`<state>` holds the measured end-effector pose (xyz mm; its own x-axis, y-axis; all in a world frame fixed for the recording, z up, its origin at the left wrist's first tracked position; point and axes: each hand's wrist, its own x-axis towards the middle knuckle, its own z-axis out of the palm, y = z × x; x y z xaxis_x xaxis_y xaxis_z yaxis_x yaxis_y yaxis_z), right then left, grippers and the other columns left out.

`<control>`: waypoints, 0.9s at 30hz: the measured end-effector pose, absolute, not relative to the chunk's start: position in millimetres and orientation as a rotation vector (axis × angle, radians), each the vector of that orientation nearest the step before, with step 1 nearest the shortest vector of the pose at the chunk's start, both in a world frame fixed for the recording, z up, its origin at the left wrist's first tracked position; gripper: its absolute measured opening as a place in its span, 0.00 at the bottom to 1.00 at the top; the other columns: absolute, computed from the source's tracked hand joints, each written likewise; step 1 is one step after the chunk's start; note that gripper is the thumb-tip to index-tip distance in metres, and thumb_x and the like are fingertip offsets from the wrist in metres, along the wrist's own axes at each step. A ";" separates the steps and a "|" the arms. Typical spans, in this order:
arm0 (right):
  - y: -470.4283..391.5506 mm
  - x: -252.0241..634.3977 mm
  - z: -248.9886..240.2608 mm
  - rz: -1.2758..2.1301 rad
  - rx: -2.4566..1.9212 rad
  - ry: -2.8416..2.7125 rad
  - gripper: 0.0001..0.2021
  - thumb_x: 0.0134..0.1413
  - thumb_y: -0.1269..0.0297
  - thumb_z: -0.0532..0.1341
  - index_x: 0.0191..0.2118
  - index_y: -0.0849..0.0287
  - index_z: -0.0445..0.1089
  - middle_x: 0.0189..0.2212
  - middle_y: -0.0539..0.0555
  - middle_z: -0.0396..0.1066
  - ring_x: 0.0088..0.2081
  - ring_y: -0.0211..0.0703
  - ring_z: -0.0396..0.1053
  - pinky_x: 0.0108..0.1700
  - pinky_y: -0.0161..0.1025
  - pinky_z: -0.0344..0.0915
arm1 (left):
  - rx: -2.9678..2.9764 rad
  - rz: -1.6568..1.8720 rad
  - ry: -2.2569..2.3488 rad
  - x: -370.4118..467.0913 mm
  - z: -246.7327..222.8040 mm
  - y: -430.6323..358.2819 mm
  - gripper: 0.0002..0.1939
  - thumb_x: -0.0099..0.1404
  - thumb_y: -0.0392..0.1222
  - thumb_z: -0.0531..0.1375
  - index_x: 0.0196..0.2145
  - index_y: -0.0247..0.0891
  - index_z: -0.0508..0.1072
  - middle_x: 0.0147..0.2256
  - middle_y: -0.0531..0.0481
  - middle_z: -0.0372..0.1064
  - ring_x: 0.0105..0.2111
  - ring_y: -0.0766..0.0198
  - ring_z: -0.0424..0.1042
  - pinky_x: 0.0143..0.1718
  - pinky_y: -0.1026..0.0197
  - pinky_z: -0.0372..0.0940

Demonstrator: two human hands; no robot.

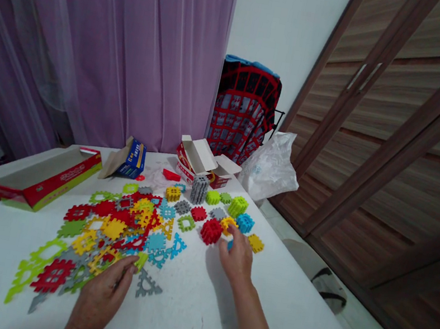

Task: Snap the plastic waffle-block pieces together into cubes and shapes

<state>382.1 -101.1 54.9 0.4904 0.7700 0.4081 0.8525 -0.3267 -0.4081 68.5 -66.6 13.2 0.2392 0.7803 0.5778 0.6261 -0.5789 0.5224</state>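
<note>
My left hand (106,292) is closed on a small lime green piece (140,261) at the near edge of a spread of coloured toothed plastic pieces (113,228). My right hand (237,254) reaches over the right side of the table, its fingers at a yellow piece (228,225) with a bit of blue beside the thumb. Whether it grips either is hard to tell. A red stack (211,231) stands just left of it, a blue stack (245,223) just behind. Green stacks (238,207) and a tall grey stack (199,190) are farther back.
On the white table (186,306), an open red and green box (47,179) lies at the left. A blue box (132,159) and an open red box (199,162) are at the back. Beyond the right edge sits a white plastic bag (273,165).
</note>
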 end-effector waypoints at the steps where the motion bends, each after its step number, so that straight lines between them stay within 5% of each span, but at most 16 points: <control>1: -102.8 384.7 53.3 -0.178 -2.148 -1.313 0.18 0.54 0.70 0.54 0.51 0.59 0.69 0.47 0.57 0.74 0.50 0.48 0.68 0.52 0.42 0.60 | 2.319 1.255 1.330 68.5 13.7 -66.6 0.15 0.67 0.52 0.52 0.42 0.45 0.76 0.33 0.55 0.81 0.29 0.65 0.80 0.31 0.70 0.72; 10: -93.3 381.8 53.3 0.070 -2.326 -1.254 0.16 0.54 0.75 0.53 0.47 0.53 0.66 0.39 0.50 0.78 0.39 0.42 0.74 0.39 0.34 0.61 | 2.317 1.266 1.361 69.4 14.4 -66.8 0.16 0.67 0.53 0.53 0.41 0.46 0.76 0.32 0.55 0.81 0.28 0.64 0.80 0.31 0.69 0.73; 27: -86.5 377.9 53.8 0.122 -2.283 -1.242 0.20 0.55 0.75 0.52 0.53 0.56 0.63 0.48 0.53 0.76 0.44 0.45 0.75 0.44 0.37 0.65 | 2.281 1.208 1.373 67.6 15.2 -66.4 0.15 0.65 0.53 0.54 0.41 0.46 0.76 0.32 0.55 0.81 0.29 0.63 0.80 0.34 0.68 0.73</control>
<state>377.9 -86.5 53.8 0.5729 0.8020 0.1691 0.7539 -0.4346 -0.4926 67.6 -66.4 15.2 0.2268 0.8134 0.5356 0.6349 -0.5405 0.5520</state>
